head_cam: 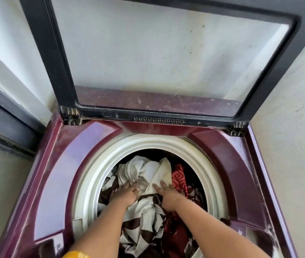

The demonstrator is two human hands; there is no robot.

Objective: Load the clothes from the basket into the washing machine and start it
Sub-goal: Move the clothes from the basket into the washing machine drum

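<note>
- Left hand (127, 192) lies flat with its fingers straight on the near edge of the white cloth (148, 171). It pinches nothing. This reads as pressing the load down, not lifting it.
- Right hand (167, 194) is likewise spread flat, fingertips on the same white cloth, just beside the left hand. It grips nothing.
- Both forearms reach down through the drum mouth, probably to pack the pile low.
- The clothes are inside the washing machine (68, 164). The white cloth is on top toward the back, and a brown-and-white patterned cloth (142, 218) lies under and between the arms. A red patterned cloth (178, 178) sits to the right, against the right hand.
- White drum rim (95, 175) rings the pile. The load sits below it, and nothing seems draped over the edge.
- Lid (55, 71) stands raised at the back, with the wall showing through its glass. It has to come down before a start.
- The basket is not in view, so I cannot tell whether more is left to load. No controls are seen either.
- A yellow sleeve (77, 255) shows at the bottom edge. A dark frame (8, 118) runs left of the machine, and a wall stands close on the right. Nothing blocks the hands.
</note>
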